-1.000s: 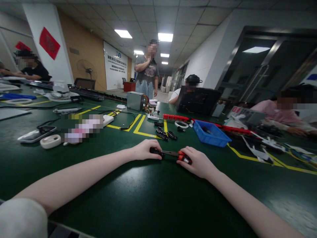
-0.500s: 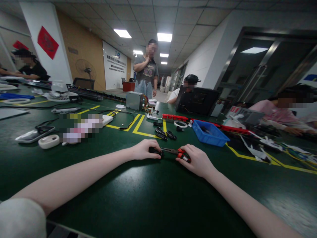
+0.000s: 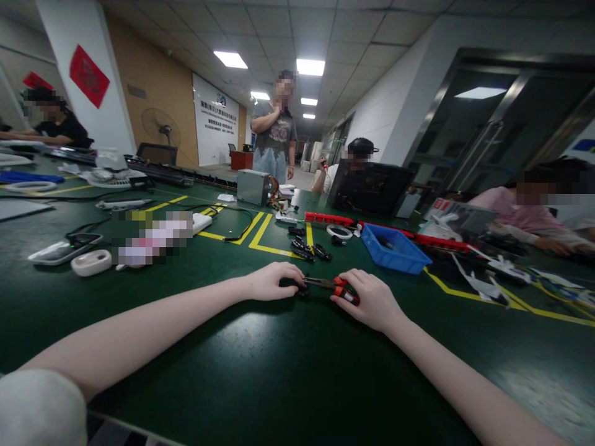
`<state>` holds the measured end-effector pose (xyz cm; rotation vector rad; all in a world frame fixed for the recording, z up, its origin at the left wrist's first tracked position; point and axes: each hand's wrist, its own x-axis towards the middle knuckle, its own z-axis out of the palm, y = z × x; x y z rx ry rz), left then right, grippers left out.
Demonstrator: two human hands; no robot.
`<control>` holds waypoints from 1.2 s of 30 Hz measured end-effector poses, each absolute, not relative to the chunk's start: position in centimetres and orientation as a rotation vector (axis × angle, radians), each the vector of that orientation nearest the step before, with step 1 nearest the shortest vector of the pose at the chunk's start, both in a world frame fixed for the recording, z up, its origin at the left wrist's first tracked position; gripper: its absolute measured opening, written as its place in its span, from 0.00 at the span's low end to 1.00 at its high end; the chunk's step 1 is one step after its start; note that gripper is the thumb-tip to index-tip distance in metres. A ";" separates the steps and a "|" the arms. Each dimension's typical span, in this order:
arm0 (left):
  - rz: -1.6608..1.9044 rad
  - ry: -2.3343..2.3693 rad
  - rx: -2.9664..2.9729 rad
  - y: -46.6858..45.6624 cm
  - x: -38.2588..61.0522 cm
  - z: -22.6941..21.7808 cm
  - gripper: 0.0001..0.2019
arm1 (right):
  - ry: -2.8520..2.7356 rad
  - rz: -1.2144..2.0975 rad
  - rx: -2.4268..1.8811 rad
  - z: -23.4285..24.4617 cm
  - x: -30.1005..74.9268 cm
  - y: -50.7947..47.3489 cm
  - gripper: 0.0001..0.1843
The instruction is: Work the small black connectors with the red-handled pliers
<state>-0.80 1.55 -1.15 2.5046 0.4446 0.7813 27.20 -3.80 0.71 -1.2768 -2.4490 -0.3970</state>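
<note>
My left hand (image 3: 272, 282) rests on the green table (image 3: 260, 371) with its fingers closed on a small black part (image 3: 303, 287). My right hand (image 3: 372, 301) is closed round the red and black handles of a pair of pliers (image 3: 335, 286). The pliers' jaws point left and meet the black part right beside my left fingertips. Several more small black parts (image 3: 307, 248) lie a little beyond my hands.
A blue bin (image 3: 395, 249) stands past my right hand, with a red strip (image 3: 330, 218) and a white ring (image 3: 340, 232) near it. A phone (image 3: 65, 249) and a white oval case (image 3: 91, 262) lie at left. Several people sit or stand round the table.
My hands have stayed almost in place; the view has shifted slightly. The black part now shows a little more beyond my left fingertips at the pliers' jaws.
</note>
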 end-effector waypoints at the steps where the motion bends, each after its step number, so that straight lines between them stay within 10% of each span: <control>1: 0.781 0.440 2.509 1.5 -0.8 -1.1 0.09 | -2.468 -0.395 -1.258 0.8 27.2 -3.8 0.20; 36: 0.744 0.574 2.618 1.7 -0.8 -1.5 0.15 | -2.531 -0.463 -1.108 0.6 27.0 -4.0 0.19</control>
